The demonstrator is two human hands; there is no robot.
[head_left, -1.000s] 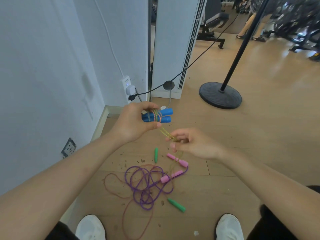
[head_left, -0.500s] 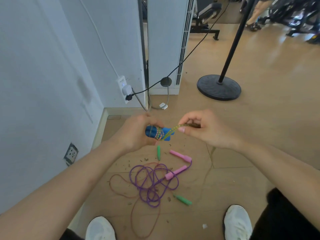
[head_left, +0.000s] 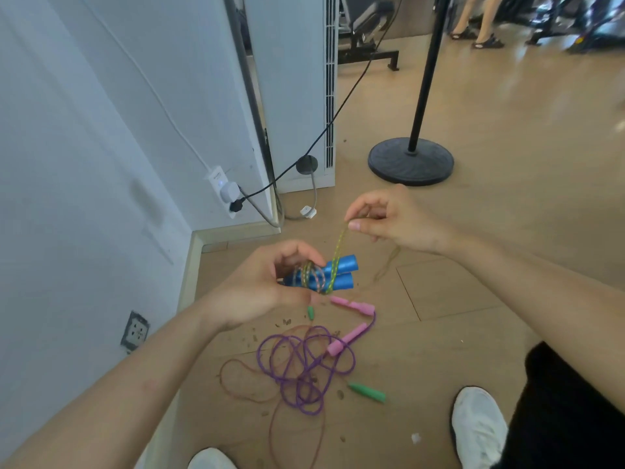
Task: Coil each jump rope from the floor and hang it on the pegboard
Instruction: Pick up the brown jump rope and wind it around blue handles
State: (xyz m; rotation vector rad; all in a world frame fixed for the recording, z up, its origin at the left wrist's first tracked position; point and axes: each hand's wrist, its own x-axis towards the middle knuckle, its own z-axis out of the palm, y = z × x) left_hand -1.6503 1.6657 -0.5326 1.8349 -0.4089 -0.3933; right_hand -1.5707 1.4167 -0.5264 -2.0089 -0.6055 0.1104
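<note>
Grips with the left hand [head_left: 257,286], fingers curled round them, a pair of blue cylindrical plastic handles [head_left: 340,274] laid side by side, held in the air near the middle of the view, free ends pointing toward 3 o'clock. Wound in several turns around those handles: a thin multicoloured braided jump rope [head_left: 318,280], yellow, green and pink in the weave. Pinches with the right hand [head_left: 399,221], between thumb and forefinger, a taut stretch of that same rope rising from the handles toward 1 o'clock; other fingers loosely curled. Past the pinch, a slack length trailing down at 6 o'clock of the right hand, faint against the wooden plank floor [head_left: 473,265]. Hands apart, the right at 1 o'clock of the left.

On the floor at 6 o'clock of the blue handles: a tangled purple cord jump rope [head_left: 304,367] with two pink plastic handles [head_left: 343,343], one touching the loops, the other at their 12 o'clock. Mixed into the same tangle, a thin reddish-brown cord [head_left: 236,387] with two green tapered handles [head_left: 367,391], one at 4 o'clock of the purple loops, the other at 12 o'clock, just below the left hand. White shoes [head_left: 478,424] at 5 and 7 o'clock of the view. At 1 o'clock, a black round stand base [head_left: 411,162] with an upright pole; at 9 o'clock, a white wall [head_left: 67,164] with a plugged socket [head_left: 226,192]
</note>
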